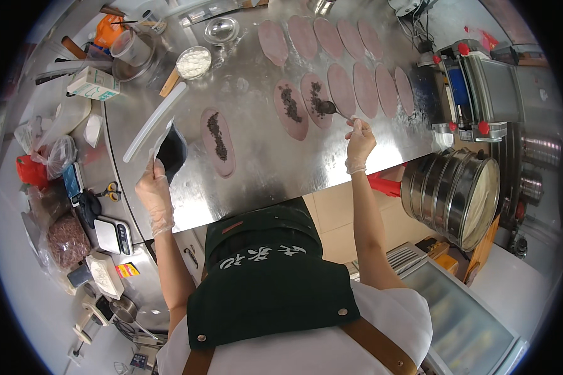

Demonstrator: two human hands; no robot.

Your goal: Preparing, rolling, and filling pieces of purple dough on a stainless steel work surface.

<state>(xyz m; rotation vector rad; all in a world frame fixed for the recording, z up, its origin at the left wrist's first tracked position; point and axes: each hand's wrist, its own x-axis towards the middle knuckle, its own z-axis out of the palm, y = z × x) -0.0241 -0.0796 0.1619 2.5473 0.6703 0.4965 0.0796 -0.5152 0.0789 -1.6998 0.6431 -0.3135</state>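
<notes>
In a clear glove, my left hand (153,190) grips the edge of an open pouch (173,155) with a dark inside, near the table's front left. My right hand (360,142), also gloved, pinches the handle of a spoon (340,113). Its bowl carries dark crumbly filling over a pinkish oval dough sheet (322,120), which has a dark strip along it. To its left, another oval (297,130) bears a similar strip. A third filled oval (225,164) lies apart, nearer the pouch. Several plain ovals (341,87) lie in two rows at the back and right.
The steel table (256,206) holds a long pale bar (156,122), a bowl of white powder (194,61) and a lidded metal dish (221,30). At right stand a roller machine (494,90) and stacked round sieves (447,194). Scissors (112,192) and a scale (108,236) sit left.
</notes>
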